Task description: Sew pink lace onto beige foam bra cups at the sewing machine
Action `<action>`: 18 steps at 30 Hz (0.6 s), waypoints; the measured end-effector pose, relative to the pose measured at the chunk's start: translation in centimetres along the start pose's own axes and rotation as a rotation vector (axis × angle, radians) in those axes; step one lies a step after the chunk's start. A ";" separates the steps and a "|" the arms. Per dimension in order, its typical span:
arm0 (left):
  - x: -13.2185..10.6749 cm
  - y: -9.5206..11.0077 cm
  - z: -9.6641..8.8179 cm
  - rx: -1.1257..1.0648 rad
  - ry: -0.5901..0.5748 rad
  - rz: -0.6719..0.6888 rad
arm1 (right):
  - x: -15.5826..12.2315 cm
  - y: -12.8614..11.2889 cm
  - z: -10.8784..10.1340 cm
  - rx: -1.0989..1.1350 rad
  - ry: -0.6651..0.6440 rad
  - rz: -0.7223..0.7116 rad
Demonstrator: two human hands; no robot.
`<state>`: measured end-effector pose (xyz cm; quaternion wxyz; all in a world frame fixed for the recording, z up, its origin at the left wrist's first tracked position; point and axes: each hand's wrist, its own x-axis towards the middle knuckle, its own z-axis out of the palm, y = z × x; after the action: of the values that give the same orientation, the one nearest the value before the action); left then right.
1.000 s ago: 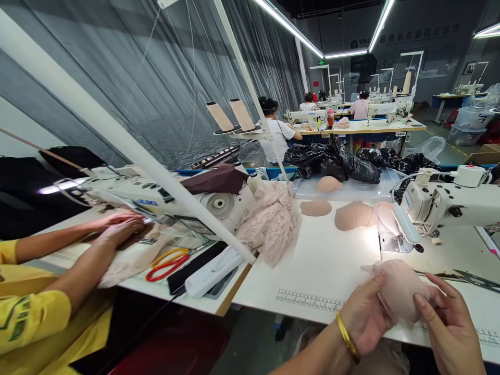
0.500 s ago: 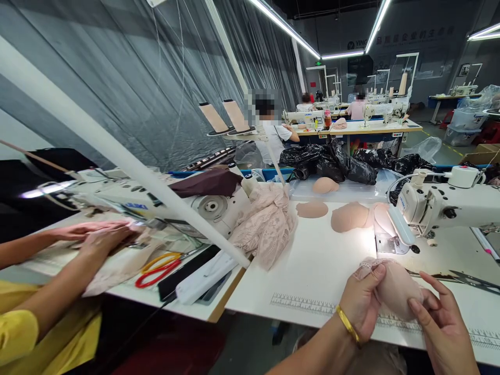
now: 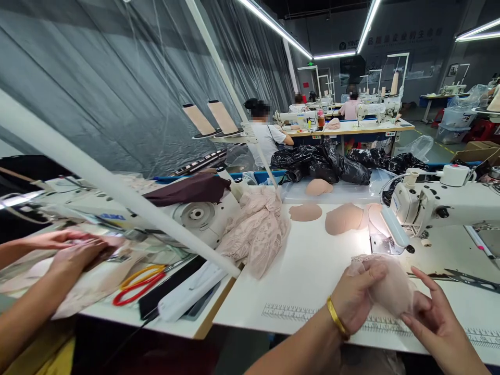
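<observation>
Between both hands is a beige bra cup (image 3: pixel 392 286) with thin lace fabric along its upper edge, held over the front of the white table. My left hand (image 3: pixel 357 294), a gold bangle at its wrist, grips the cup's left side with the thumb on top. At the lower right edge, my right hand (image 3: pixel 433 317) pinches the cup between thumb and fingers, its index finger raised. Just beyond stands a white sewing machine (image 3: pixel 429 205) with its lamp lit. Loose beige cups (image 3: pixel 344 219) lie left of the needle area.
Black scissors (image 3: pixel 472 280) lie to the right. A lace pile (image 3: pixel 255 229) sits at the table's left, beside a slanting white pole (image 3: pixel 148 208). At the left machine, a co-worker's hands (image 3: pixel 78 252) work fabric near red-and-yellow-handled scissors (image 3: pixel 140 284). Black plastic bags (image 3: pixel 324 161) lie behind.
The view has turned slightly, so the scene sits further left. Both hands keep hold of the bra cup, and its lace fabric now spreads over more of it.
</observation>
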<state>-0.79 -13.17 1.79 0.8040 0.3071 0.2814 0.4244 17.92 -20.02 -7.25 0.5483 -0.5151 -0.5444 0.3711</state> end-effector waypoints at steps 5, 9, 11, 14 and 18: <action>0.1 4.2 -0.8 0.954 -0.698 0.130 | 4.8 -1.5 -3.2 -0.500 -0.276 -0.556; 4.0 3.5 -2.4 1.498 -0.805 0.399 | 10.4 -1.7 -3.7 -0.739 -0.481 -0.771; 6.1 2.8 -3.0 1.620 -0.805 0.419 | 12.0 -1.4 -3.6 -0.826 -0.499 -0.786; 7.8 2.2 -3.7 1.701 -0.780 0.419 | 12.6 -0.6 -3.9 -0.833 -0.497 -0.682; 7.7 1.4 -4.0 1.697 -0.688 0.473 | 12.2 0.1 -4.7 -0.861 -0.530 -0.620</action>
<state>-0.67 -4.98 -1.33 0.2439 0.9470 0.1739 0.1160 24.19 -8.98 -4.17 0.2181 -0.3978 -0.8894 0.0554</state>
